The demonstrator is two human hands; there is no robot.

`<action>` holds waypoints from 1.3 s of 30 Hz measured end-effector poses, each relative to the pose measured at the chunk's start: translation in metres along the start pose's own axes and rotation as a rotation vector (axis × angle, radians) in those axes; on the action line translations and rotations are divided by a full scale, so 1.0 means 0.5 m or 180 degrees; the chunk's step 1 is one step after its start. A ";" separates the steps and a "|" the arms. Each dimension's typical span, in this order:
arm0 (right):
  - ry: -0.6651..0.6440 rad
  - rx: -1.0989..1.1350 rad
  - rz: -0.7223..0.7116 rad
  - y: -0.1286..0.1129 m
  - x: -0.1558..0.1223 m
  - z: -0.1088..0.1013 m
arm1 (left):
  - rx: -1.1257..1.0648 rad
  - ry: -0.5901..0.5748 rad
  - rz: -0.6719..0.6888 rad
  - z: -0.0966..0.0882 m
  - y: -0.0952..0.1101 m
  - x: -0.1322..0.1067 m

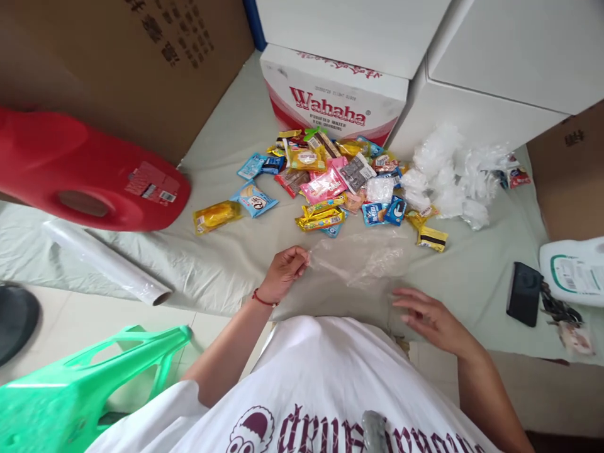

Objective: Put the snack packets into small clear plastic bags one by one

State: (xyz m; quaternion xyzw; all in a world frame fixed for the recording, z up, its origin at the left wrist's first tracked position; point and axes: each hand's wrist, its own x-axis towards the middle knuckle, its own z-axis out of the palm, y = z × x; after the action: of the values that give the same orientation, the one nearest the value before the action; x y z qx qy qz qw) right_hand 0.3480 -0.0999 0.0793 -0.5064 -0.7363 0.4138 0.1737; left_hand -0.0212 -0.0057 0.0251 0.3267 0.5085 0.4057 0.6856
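My left hand (285, 272), with a red bracelet at the wrist, pinches one end of a clear plastic bag (361, 258) at the table's front edge. The bag lies spread out and crumpled to the right of those fingers. Beside its right end, my right hand (427, 316) is held with the fingers apart and nothing in them. Beyond the bag is a pile of wrapped snacks (325, 182) in yellow, blue, pink and brown. A yellow packet (217, 218) and a light-blue packet (255, 198) lie at the pile's left.
Crumpled clear bags (443, 173) are heaped right of the snacks, before white boxes. A Wahaha carton (335, 94) stands behind. Left are a red jug (89, 170), a film roll (108, 261) and a green stool (94, 384). Right are a phone (524, 294) and white bottle (573, 270).
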 end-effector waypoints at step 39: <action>0.1736 0.1117 0.1400 0.084 0.219 0.040 | 0.0933 0.1472 0.0346 -0.009 0.022 0.018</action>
State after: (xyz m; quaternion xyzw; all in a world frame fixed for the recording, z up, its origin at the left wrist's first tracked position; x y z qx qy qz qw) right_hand 0.3130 -0.0050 0.0167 -0.7061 -0.4551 0.4110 0.3541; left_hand -0.0266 0.0076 0.0294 0.3479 0.6865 0.4279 0.4740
